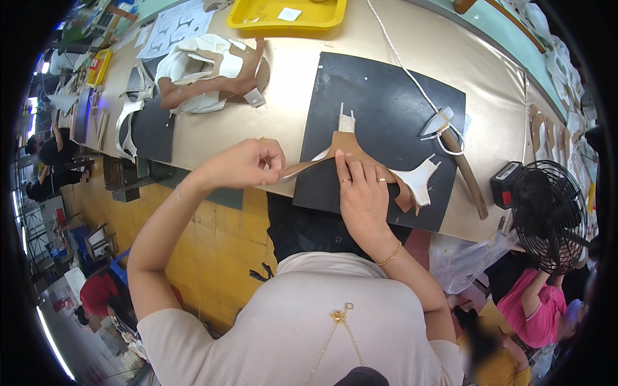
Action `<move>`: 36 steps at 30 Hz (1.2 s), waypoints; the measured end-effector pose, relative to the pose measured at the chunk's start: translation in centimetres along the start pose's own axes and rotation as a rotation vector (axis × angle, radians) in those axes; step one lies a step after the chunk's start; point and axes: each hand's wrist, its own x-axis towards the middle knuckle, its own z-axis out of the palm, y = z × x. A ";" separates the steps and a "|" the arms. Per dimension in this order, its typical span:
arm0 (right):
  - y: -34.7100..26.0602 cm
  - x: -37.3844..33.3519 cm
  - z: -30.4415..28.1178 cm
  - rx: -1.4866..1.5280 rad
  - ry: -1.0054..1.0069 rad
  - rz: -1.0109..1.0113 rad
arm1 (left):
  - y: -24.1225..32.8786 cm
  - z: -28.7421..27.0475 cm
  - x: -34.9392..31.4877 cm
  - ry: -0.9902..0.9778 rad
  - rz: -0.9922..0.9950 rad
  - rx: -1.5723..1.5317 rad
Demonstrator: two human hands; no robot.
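Note:
A tan and white shoe upper piece (351,143) lies on a black mat (386,103) at the near edge of the beige table (283,109). My right hand (362,190) presses flat on the tan part, fingers together. My left hand (248,163) pinches the left end of a tan strap of that piece and holds it just off the mat's left edge. The white wings of the piece stick out to the right of my right hand.
A hammer-like tool with a wooden handle (465,168) and a white cord lie on the mat's right side. A stack of tan and white shoe parts (206,74) sits at the left, a yellow tray (286,14) at the back. A black fan (547,212) stands at the right. Other people work below.

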 end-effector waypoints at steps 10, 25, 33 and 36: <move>-0.2 -0.1 0.3 0.017 -0.006 0.020 | 2.4 5.8 -1.3 0.437 0.075 0.148; -0.2 0.0 0.2 -0.014 -0.033 0.019 | -1.0 11.1 -1.1 0.804 -0.028 -0.335; -0.3 0.0 0.3 -0.008 -0.019 0.031 | -1.6 11.9 -1.2 0.812 0.085 -0.309; -0.3 0.0 0.3 -0.033 -0.013 0.024 | -2.0 12.3 -0.9 0.885 0.185 -0.207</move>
